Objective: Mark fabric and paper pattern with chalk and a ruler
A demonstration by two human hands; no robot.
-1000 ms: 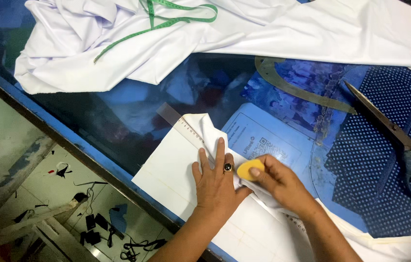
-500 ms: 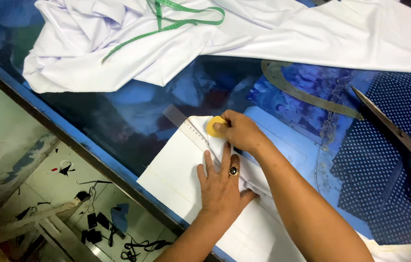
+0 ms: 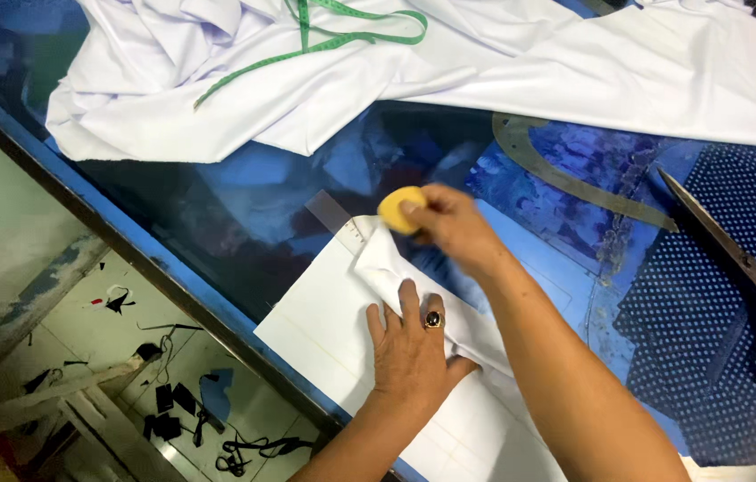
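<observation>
Left hand (image 3: pixel 412 344) spread flat, pressing white fabric (image 3: pixel 342 312) on the glass table (image 3: pixel 244 214) w/ a clear ruler (image 3: pixel 339 220) under it. Right hand (image 3: pixel 449 228) pinching yellow tailor's chalk (image 3: pixel 401 209) at the fabric's top corner (scissors (image 3: pixel 735 259) well off to the right).

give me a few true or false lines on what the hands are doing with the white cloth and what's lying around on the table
1. The right hand holds a yellow chalk. True.
2. The left hand is lifted clear of the white cloth. False: it presses flat on the cloth.
3. A green measuring tape lies on the white garment at the top. True.
4. The scissors are in the left hand. False: they lie on the dotted blue fabric at the right, untouched.
5. The left hand wears a ring. True.
</observation>
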